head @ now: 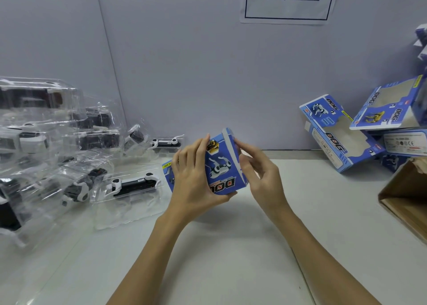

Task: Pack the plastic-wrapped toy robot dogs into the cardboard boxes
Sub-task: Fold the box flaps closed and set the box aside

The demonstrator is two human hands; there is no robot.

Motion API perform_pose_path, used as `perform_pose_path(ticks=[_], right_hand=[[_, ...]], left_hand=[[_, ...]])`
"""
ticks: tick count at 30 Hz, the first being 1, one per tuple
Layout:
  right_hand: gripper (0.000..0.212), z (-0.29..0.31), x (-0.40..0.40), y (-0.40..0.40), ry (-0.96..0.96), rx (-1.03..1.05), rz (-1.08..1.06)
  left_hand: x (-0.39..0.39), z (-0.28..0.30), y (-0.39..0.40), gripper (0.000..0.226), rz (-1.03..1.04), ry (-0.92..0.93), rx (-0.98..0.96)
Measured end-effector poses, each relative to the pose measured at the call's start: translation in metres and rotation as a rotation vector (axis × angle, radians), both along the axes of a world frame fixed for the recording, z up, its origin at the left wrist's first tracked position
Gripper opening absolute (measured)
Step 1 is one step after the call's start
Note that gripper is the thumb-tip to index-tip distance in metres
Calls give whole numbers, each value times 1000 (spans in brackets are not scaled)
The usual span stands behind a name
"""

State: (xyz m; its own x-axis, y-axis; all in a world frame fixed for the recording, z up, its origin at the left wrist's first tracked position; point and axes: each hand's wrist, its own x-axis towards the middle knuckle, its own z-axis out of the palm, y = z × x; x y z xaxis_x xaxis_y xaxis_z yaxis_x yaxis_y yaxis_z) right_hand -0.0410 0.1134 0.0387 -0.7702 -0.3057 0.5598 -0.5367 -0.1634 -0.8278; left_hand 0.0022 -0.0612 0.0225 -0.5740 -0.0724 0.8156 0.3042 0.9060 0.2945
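- Left hand [196,177] is wrapped round a blue DOG box [221,168], holding it up off the white table [231,247] so its end faces the other hand.
- Right hand [258,173] has loosely curled fingers at the end flap [231,147], probably tucking it; can't tell if it's pinching.
- Wrapped robot dogs [136,184] wait at left, empty boxes [342,138] stacked at right, both in easy reach.

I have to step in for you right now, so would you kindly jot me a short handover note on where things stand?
Left hand grips the blue box above the table; right hand has its fingertips on the box's end flap.
Whether a dog is inside this box cannot be seen.
Wrapped toy dogs are piled at the left, the nearest one beside the left hand.
Empty window boxes are stacked at the right, next to a brown carton.
Left to do: close this box, then pack the remaining dogs.
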Motion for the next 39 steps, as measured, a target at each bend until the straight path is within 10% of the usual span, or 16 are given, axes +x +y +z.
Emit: perform_pose_path(ticks=[39], right_hand=[[48,-4,8,-7,-49,-66,113]], left_hand=[[3,-1,12,99,54,48,-205]])
